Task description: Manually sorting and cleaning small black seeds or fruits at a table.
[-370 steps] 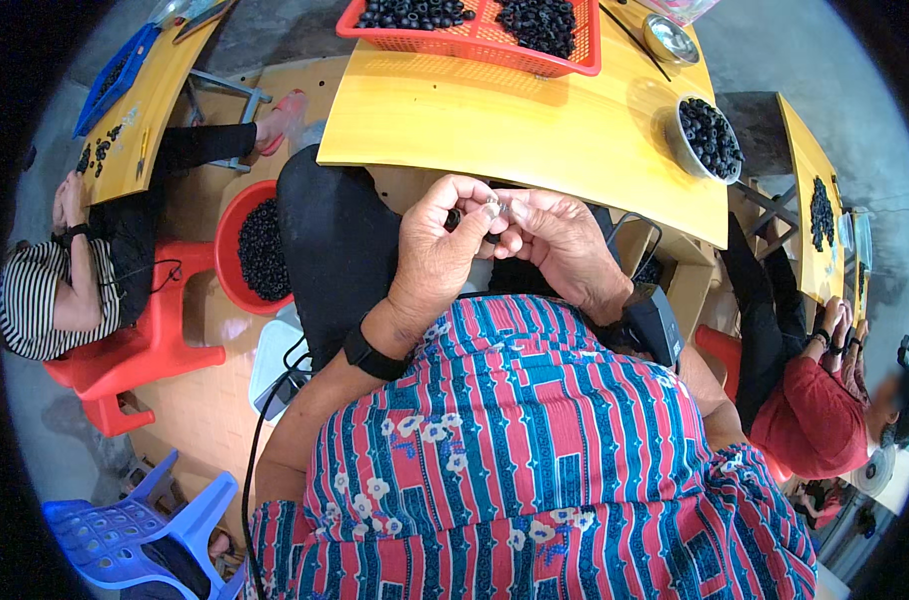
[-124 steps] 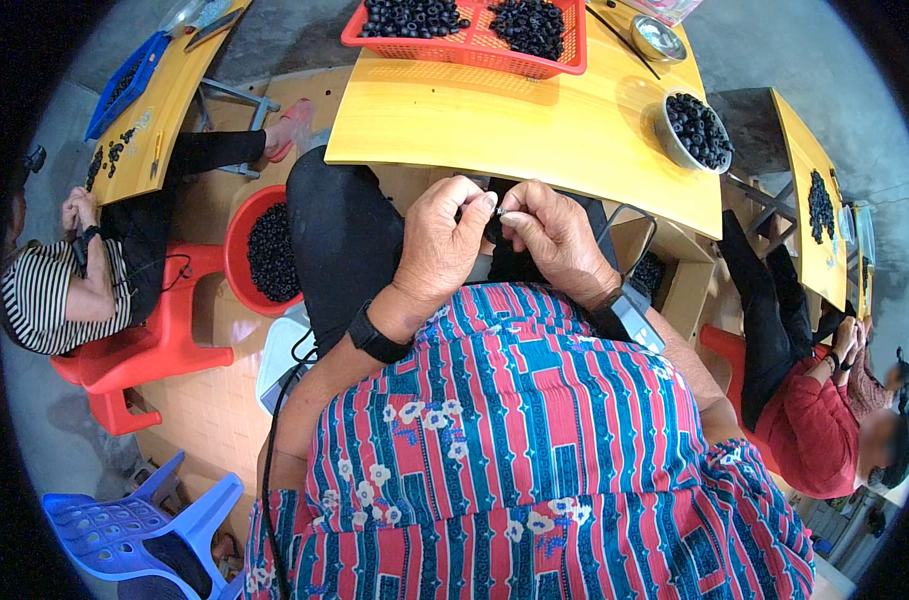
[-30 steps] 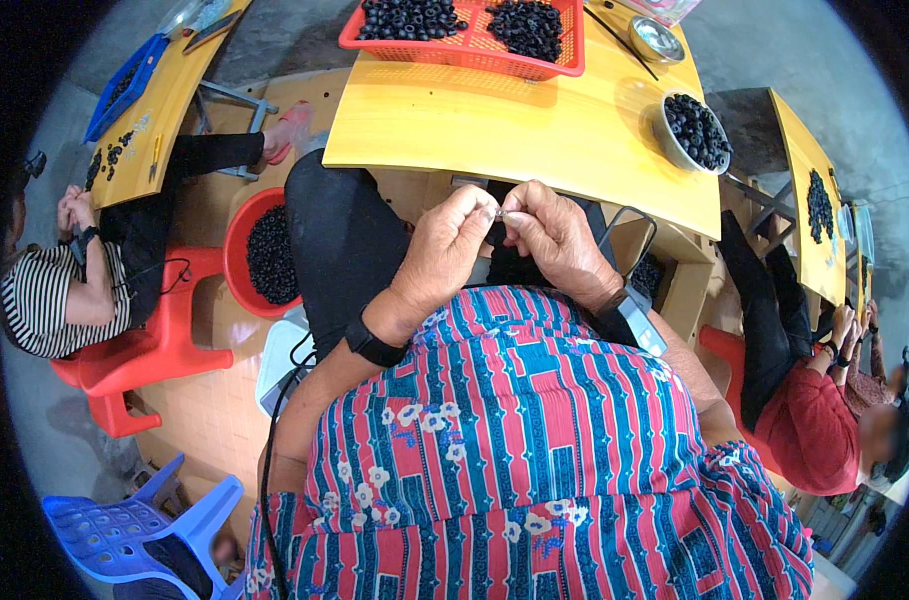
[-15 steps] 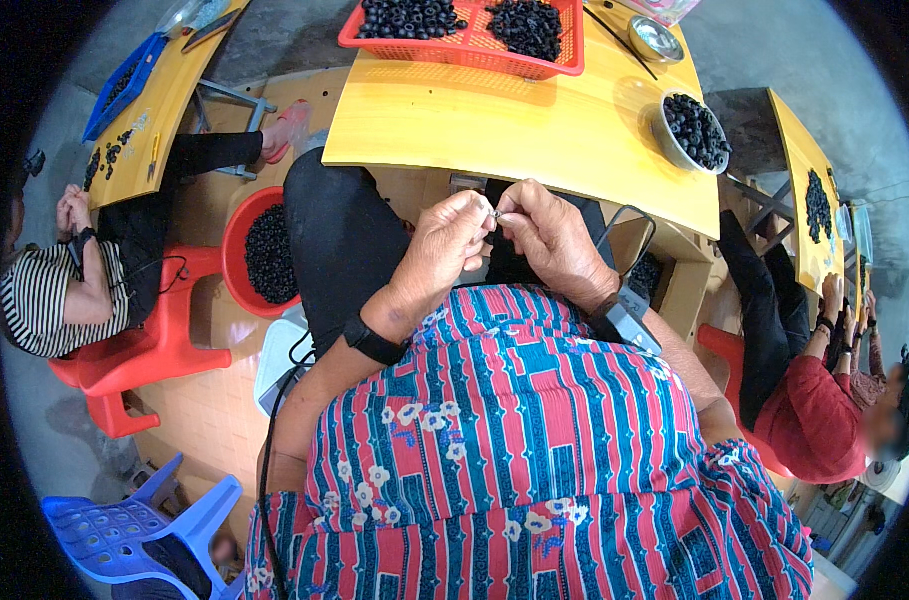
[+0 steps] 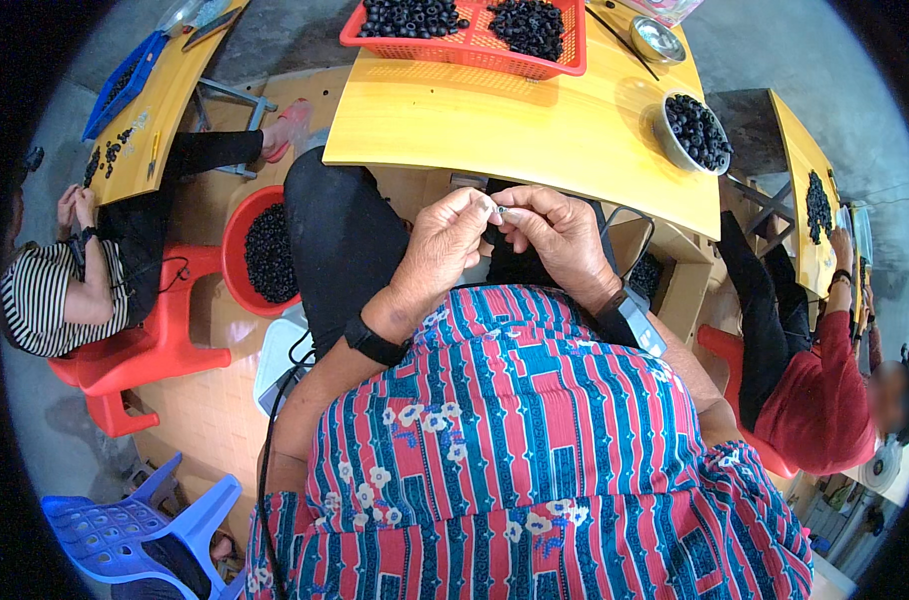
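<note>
The left hand [image 5: 443,242] and the right hand [image 5: 563,240] are closed, their thumbs and fingers pinching a tiny, dark, shiny bit [image 5: 501,210] where the tips meet. It is just on the near side of the smooth yellow wooden table [image 5: 465,125], whose edge is right past the knuckles. A red plastic basket with little holes [image 5: 455,52] sits on the table, with black pieces in two parts (like a lunch box). A round, pale bowl [image 5: 672,150] full of black rings [image 5: 699,130] stands near the right side. A round red plastic tub [image 5: 234,262] of black pieces is down on the left. The fingers hide most of the tiny bit, so its shape is hard to see. The view cuts off the basket's far end.
</note>
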Tool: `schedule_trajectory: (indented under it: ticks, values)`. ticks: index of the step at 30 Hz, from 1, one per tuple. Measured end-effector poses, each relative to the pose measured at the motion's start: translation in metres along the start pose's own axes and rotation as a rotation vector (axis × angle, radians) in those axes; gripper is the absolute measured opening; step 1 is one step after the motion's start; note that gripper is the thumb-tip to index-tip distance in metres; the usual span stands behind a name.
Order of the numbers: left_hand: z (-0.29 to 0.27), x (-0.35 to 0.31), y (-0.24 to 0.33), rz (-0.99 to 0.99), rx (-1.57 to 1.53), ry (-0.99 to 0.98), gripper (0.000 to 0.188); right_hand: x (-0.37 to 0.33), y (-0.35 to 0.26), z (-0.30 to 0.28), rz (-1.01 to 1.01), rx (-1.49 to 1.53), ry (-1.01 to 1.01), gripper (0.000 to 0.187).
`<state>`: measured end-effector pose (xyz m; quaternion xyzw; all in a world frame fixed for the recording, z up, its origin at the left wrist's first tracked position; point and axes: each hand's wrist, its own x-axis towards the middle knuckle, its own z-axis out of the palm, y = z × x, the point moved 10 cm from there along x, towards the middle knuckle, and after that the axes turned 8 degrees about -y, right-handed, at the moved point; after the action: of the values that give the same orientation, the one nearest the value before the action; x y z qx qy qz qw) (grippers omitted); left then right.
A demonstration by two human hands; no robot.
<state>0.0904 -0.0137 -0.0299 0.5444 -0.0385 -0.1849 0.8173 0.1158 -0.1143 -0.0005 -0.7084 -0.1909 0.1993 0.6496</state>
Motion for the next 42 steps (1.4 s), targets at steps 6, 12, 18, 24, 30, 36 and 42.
schedule_trajectory:
  ticks: [6,12,18,24,30,36,42]
  values:
    - [0.0,0.001,0.0,0.016,0.003,0.015,0.028,0.0,-0.005,0.004,-0.008,-0.046,-0.038,0.015]
    - [-0.004,0.001,-0.003,0.027,0.033,0.013,0.027,0.001,-0.017,0.008,-0.059,-0.257,-0.077,0.01]
    - [-0.003,0.0,-0.002,0.024,0.019,0.008,0.026,0.002,-0.012,0.013,-0.03,-0.198,-0.105,0.014]
    - [-0.003,0.0,0.001,0.024,0.079,0.009,0.025,0.002,-0.005,0.013,-0.01,-0.212,-0.129,0.015]
    - [-0.007,0.002,-0.001,0.035,0.072,0.029,0.023,0.002,-0.003,0.013,-0.022,-0.143,-0.134,0.019]
    - [-0.004,0.003,0.004,0.07,0.202,-0.01,0.024,0.004,0.007,0.013,0.048,0.023,-0.161,0.029]
    - [-0.001,0.003,0.007,0.072,0.254,-0.021,0.025,0.005,0.017,0.014,0.094,0.178,-0.183,0.031]
